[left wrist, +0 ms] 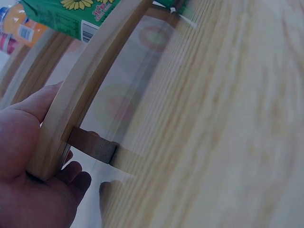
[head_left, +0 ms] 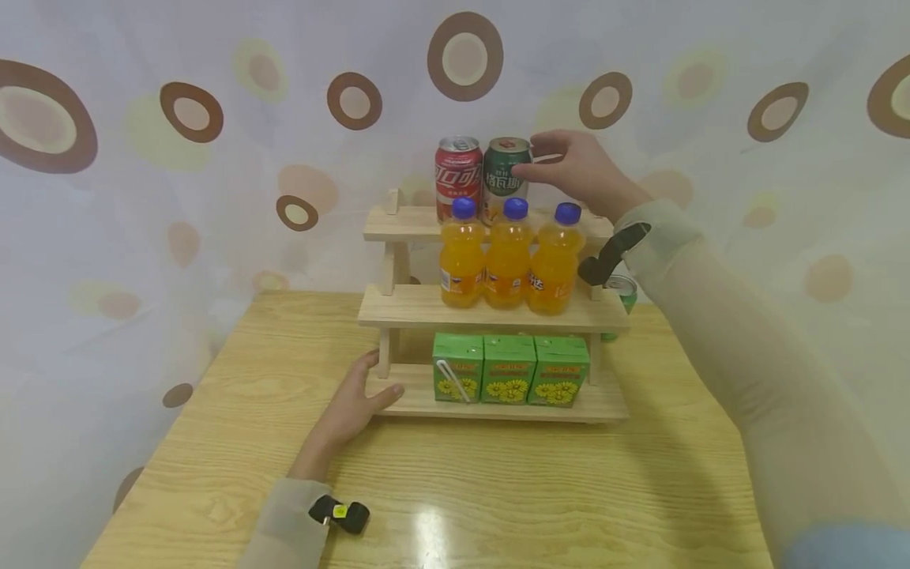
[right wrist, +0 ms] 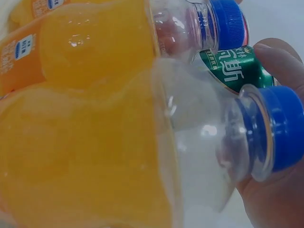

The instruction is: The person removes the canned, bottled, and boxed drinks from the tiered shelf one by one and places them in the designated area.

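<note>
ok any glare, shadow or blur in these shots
Head view: bright glare on the table near the bottom edge, soft shadow beside the right sleeve; left wrist view: dimmer, table grain smeared toward the right; right wrist view: dim, nearest bottle soft with small highlights, green can lettering fairly clear.

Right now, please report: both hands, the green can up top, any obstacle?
Left hand grips bottom shelf. Right hand holds green can at top shelf. Red can close beside; orange bottles in front, lower down.
</note>
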{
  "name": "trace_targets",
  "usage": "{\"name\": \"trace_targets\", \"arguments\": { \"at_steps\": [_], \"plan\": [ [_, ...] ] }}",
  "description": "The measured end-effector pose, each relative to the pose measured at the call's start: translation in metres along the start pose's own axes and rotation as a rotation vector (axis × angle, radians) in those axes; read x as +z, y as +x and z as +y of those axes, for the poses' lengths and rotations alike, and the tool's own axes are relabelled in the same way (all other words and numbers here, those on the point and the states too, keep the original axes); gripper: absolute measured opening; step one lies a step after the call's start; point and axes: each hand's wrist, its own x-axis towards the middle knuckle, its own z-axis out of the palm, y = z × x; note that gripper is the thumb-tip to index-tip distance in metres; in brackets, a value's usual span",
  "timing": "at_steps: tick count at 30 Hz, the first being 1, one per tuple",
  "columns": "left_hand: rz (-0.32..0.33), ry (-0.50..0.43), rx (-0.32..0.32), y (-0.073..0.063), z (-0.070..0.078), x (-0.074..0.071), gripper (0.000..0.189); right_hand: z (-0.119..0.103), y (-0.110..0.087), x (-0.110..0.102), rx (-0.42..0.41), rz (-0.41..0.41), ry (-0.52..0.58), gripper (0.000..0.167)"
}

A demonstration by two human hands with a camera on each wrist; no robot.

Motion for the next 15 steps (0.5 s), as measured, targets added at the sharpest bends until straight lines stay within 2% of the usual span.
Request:
{"name": "trace_targets", "arguments": {
  "at_steps": [3, 9, 15],
  "plan": [
    [0.002, -0.002, 0.0, 0.0, -0.002, 0.001, 0.068, -0.003, 0.005, 0.001, -0.001, -0.022, 0.004, 0.087],
    [-0.007, -0.008, 0.003, -0.001, -0.002, 0.004, 0.07, -0.001, 0.012, 0.002, -0.029, -0.066, 0.018, 0.075],
    [-0.007, -0.005, -0.003, -0.004, 0.002, 0.006, 0.07, 0.002, 0.014, 0.002, -0.045, -0.094, -0.037, 0.072]
  ]
}}
